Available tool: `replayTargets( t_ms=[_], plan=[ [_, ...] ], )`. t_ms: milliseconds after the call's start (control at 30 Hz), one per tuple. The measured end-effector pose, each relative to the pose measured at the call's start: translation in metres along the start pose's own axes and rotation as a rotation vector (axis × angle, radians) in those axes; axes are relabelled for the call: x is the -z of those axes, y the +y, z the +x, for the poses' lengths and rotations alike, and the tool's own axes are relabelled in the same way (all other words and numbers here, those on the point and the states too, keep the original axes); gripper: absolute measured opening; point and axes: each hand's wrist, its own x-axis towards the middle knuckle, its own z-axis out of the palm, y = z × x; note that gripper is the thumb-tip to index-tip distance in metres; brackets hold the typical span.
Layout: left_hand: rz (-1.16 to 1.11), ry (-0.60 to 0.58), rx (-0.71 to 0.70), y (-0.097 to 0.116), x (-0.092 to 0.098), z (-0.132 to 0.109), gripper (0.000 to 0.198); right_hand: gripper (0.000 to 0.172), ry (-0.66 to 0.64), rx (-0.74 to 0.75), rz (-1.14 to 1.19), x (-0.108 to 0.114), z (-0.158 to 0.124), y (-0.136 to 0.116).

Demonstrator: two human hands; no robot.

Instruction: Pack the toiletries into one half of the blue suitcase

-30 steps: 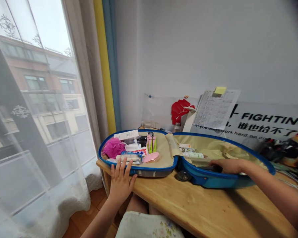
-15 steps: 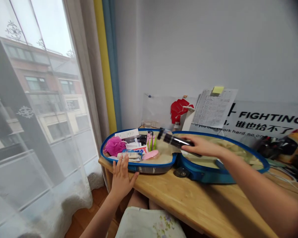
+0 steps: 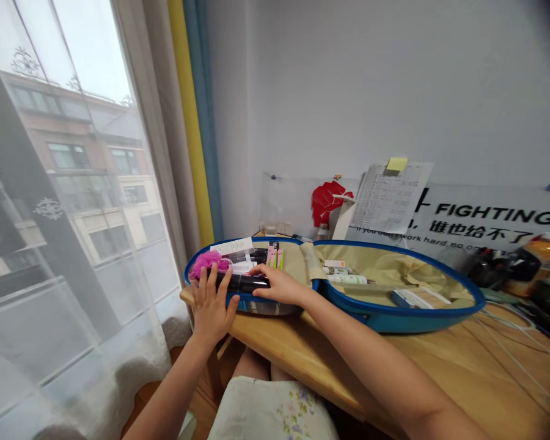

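A blue suitcase (image 3: 396,318) lies open on the wooden desk, both halves lined in beige. My right hand (image 3: 279,286) reaches across into the left half and grips a black cylindrical bottle (image 3: 245,283), which lies on its side over the items there. My left hand (image 3: 209,305) rests with spread fingers on the near rim of that half and touches the bottle's left end. Under and behind the bottle are a pink bath pouf (image 3: 205,261), a white box (image 3: 232,246) and pink and green packets (image 3: 275,255).
The right half holds a white tube (image 3: 347,279) and a flat blue-and-white item (image 3: 417,298). A red fist cut-out (image 3: 326,201), a paper sheet (image 3: 389,197) and a "FIGHTING" banner line the wall. Dark clutter and white cables sit at far right; a curtained window is left.
My right hand lifted the black bottle out of the right half, carried it leftward over the hinge and brought it down into the left half. My left hand shifted up to meet it.
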Motion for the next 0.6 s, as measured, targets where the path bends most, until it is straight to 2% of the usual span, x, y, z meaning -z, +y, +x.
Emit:
replayTargets(
  t_ms=[133,233,333,400,467,533,600],
  plan=[
    [0.007,-0.096,-0.113,0.000,0.001,0.025,0.047,0.047,-0.014,0.000,0.008,-0.006,0.002,0.006],
    [0.012,-0.153,-0.103,0.000,-0.003,0.033,0.044,0.049,-0.033,0.005,0.014,-0.005,-0.001,0.008],
    [0.019,-0.205,-0.089,0.000,-0.003,0.034,0.041,0.055,-0.013,0.012,0.015,0.009,-0.010,0.011],
    [0.028,-0.219,-0.086,-0.001,-0.003,0.034,0.040,0.053,0.034,0.011,-0.014,0.030,-0.018,0.018],
    [0.030,-0.227,-0.087,-0.003,-0.002,0.033,0.038,0.044,0.104,-0.038,-0.076,0.060,-0.026,0.032],
    [0.031,-0.236,-0.083,-0.006,-0.002,0.033,0.037,0.035,0.161,-0.158,-0.164,0.094,-0.035,0.055],
    [0.034,-0.242,-0.076,-0.009,-0.003,0.033,0.036,0.028,0.136,-0.316,-0.272,0.124,-0.046,0.084]
  ],
)
